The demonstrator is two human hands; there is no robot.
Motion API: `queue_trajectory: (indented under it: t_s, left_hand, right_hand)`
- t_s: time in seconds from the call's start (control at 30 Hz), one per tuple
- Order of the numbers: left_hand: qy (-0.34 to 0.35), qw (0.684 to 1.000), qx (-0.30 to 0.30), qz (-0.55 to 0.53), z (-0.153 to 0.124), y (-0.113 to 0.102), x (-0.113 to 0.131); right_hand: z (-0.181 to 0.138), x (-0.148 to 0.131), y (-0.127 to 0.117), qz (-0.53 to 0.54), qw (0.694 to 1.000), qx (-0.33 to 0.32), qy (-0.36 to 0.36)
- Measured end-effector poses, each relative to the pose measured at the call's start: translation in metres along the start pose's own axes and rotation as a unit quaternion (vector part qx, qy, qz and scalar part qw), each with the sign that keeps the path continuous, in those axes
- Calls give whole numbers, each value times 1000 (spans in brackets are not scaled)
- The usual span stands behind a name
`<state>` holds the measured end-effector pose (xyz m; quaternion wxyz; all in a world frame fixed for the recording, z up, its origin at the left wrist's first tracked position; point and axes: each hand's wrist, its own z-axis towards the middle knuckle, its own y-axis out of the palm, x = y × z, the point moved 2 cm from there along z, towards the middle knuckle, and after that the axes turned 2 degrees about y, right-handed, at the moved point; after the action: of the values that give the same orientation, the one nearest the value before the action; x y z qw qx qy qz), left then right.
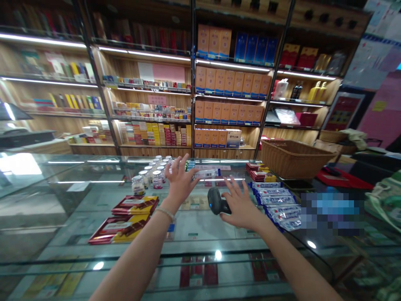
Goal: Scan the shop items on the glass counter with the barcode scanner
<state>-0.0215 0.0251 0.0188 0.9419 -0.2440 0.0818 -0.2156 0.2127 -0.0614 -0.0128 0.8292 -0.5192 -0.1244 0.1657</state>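
With both forearms [138, 246] nearest, stretched over the glass counter [200, 225]

With left hand [181, 177] spread wide between eleven and twelve o'clock, beside a wrapped bar [208, 173] at twelve; with right hand [240, 205] splayed at one, against the scanner [215, 201] just past twelve, cannot tell if gripping. Judged to be at the scanner-handling step; calls next for a settled grip, clear of the blue-and-white packets [275, 201]

The right hand [241, 205] hides part of the black barcode scanner's [214, 200] handle; the left hand [181, 179] covers one end of the clear packet [209, 173]. The bottom edge crops both forearms [131, 255], the right edge the green bag [387, 196]. Pixelation [332, 209] masks something near the blue-and-white packets [277, 200].
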Motion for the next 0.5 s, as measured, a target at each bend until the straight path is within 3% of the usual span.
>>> queue_trajectory:
  t_s: [0.1,0.27,0.5]
  left_hand:
    - [-1,1000,-5,-2,0,0,0]
    - [8,1000,-7,2,0,0,1]
    - [11,1000,0,-9,2,0,0]
  right_hand:
    - [7,18,-12,7,1000,8,11]
    - [30,39,-26,-40,992,113,33]
    - [60,50,-9,-62,988,136,38]
